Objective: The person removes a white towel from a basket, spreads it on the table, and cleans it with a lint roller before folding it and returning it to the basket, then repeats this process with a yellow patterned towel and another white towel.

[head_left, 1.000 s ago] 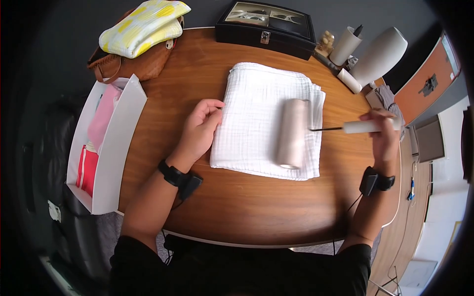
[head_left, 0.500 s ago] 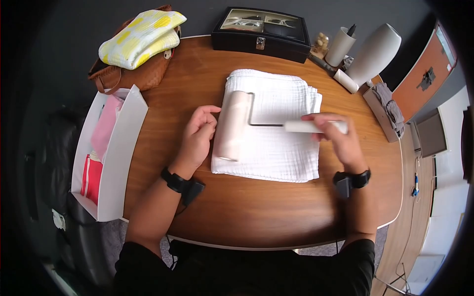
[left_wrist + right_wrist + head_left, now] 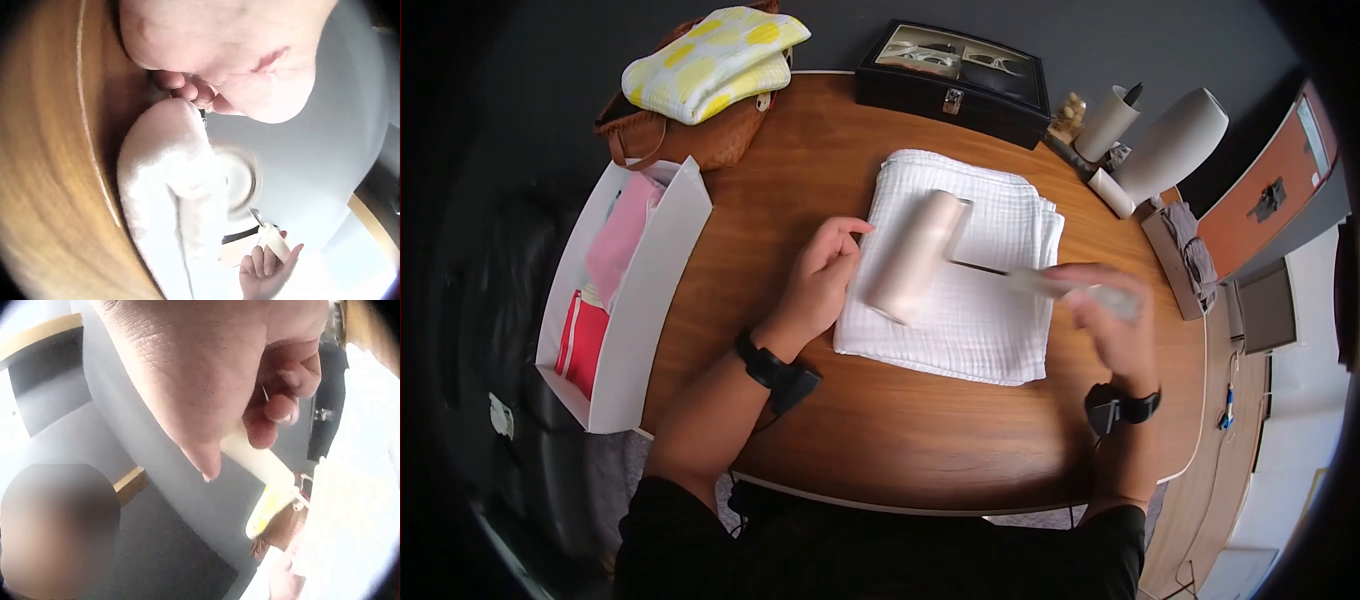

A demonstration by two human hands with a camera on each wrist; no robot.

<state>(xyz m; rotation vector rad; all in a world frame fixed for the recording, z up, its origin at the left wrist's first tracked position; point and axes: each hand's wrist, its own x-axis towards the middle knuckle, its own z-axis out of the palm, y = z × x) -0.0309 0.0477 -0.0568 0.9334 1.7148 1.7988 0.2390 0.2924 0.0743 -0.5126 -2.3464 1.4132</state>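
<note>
A folded white muslin cloth (image 3: 990,330) lies on the wooden table. On top of it, tilted, sits a lint roller (image 3: 918,255) with a wide pale roll, a thin dark metal arm and a white handle. My right hand (image 3: 1115,320) grips the handle over the cloth's right edge; motion blurs hand and handle. At the cloth's left edge is my left hand (image 3: 825,280), fingers loosely bent and the index fingertip touching the cloth. The left wrist view shows its bent fingers (image 3: 184,90) right at the folded edge of the cloth.
To the left stands a white box (image 3: 670,250) with pink and red fabric. Behind it, a yellow-patterned cloth (image 3: 710,65) lies on a brown bag (image 3: 725,135). A black glasses case (image 3: 950,100), a white vase (image 3: 1180,140) and a box with grey fabric (image 3: 1180,255) line the back and right.
The right hand has swept the lint roller leftward across the cloth, then a little back to the right, now tilted. The left hand has stayed at the cloth's left edge.
</note>
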